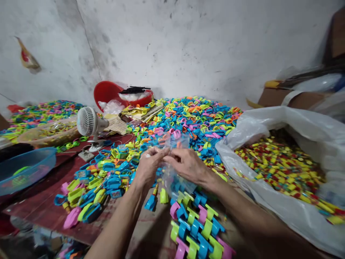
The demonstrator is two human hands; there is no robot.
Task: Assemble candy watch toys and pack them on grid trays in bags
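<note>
My left hand [148, 165] and my right hand [188, 164] are close together over the table, fingers pinched on a clear plastic bag [172, 181]. The bag hangs below my fingers, and its upper edge shows behind them. What lies inside it is hard to make out. Just under the bag, nearer to me, blue, green and pink plastic pieces [198, 226] sit nested in neat rows. A blue piece [151, 202] and a green piece [164, 196] lie loose below my left hand. Behind both hands spreads a large heap of coloured plastic watch-shaped pieces [199, 118].
A white sack [253, 120] of small yellow and red pieces [280, 162] stands at right. On the left are a small white fan [87, 121], a power strip [86, 155] and a blue basin [29, 172]. A red tub [106, 94] sits against the wall.
</note>
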